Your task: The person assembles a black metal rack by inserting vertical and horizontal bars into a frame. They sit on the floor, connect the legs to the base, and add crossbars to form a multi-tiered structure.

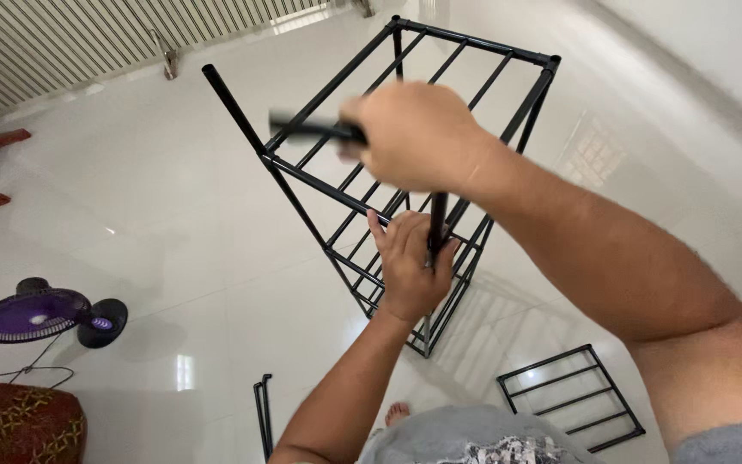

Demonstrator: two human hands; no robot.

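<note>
While a white tiled floor [173, 258] fills most of the view from above, a tall black metal rack [405, 172] stands on it near the middle, its slatted shelves stacked one above another and its top shelf closest to the camera. One corner post [232, 105] rises bare above the top shelf at the far left corner. A person's right hand [414, 137] is clenched over the near edge of the top shelf, gripping a short black tube [307, 127] that sticks out sideways to the left, blurred in the picture. Below it, the left hand [410, 266] wraps around the upright post [436, 225] at the near corner of the rack, fingers closed on it. To the right on the floor lies a loose shelf [570, 397], flat and well apart from the rack. A purple fan [40, 314] rests at the left, its cord trailing toward a patterned cushion [15, 425] in the corner. Two spare black tubes [263, 412] lie on the floor near the person's left forearm. Just beside them, toes of a bare foot [397, 414] show above the grey shirt.
</note>
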